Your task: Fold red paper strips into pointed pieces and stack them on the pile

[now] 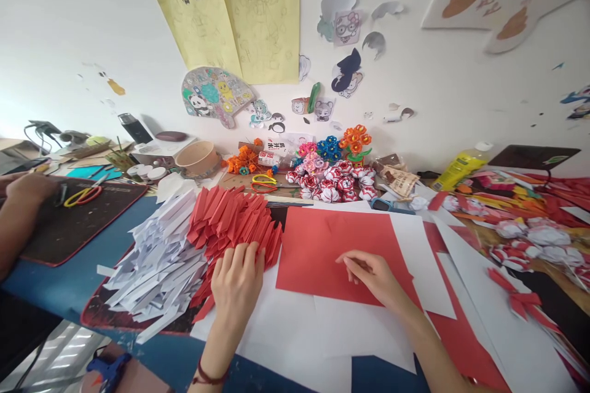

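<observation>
My left hand (237,279) rests on the lower right part of a heap of folded red paper strips (230,221), its fingers bent and drawn together; whatever may be under the fingertips is hidden. Over a red paper sheet (322,245) hovers my right hand (369,273), fingers loosely curled and apart, with nothing visible in it. White paper sheets (286,338) lie under and beside the red sheet. Left of the red heap is a pile of folded white strips (161,258).
Red-and-white paper flowers (338,181), scissors (264,183) and a bowl (198,158) line the back. A yellow bottle (463,166) stands back right. Another person's hand (30,187) is at far left, near more scissors (87,195). A blue glue gun (108,368) lies lower left.
</observation>
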Demonstrator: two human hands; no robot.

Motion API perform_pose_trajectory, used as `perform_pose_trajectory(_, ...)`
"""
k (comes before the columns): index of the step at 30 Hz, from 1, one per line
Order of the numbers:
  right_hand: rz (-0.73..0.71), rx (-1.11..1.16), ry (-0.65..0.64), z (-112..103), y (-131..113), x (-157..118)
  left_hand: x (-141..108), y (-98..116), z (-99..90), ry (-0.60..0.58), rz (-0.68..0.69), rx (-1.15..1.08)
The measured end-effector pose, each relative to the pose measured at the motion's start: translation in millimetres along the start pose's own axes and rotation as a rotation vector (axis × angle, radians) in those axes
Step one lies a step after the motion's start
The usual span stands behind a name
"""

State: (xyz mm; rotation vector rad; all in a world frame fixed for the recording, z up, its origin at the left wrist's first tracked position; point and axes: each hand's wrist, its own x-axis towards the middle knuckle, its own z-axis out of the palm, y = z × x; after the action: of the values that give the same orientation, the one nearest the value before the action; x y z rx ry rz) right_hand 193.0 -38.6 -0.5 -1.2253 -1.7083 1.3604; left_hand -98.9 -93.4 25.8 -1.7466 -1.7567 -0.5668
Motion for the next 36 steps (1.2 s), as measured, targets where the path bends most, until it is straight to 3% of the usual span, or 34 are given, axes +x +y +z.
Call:
perform_pose_trajectory(5,0.002,-0.005,-0.009,0,2,0,-3,10,1.8,-0.09,0.076,0.023)
perform_pose_trajectory(11,-0.005,-0.015,-0.022,-1,1,-1,-7,18,5.0,-0.182,0.074,0.074)
perform_pose_trajectory(24,-0.012,-0.046,-0.049,0,1,-1,-9,20,6.8,-0.172,0.05,0.082)
perform_pose_trajectory(30,-0.011,-0.055,-0.048,0,0,-1,-10,25,7.6,-0.259,0.073,0.102)
perform_pose_trajectory(36,-0.014,-0.061,-0.055,0,0,-1,-11,26,9.9,-0.21,0.09,0.099)
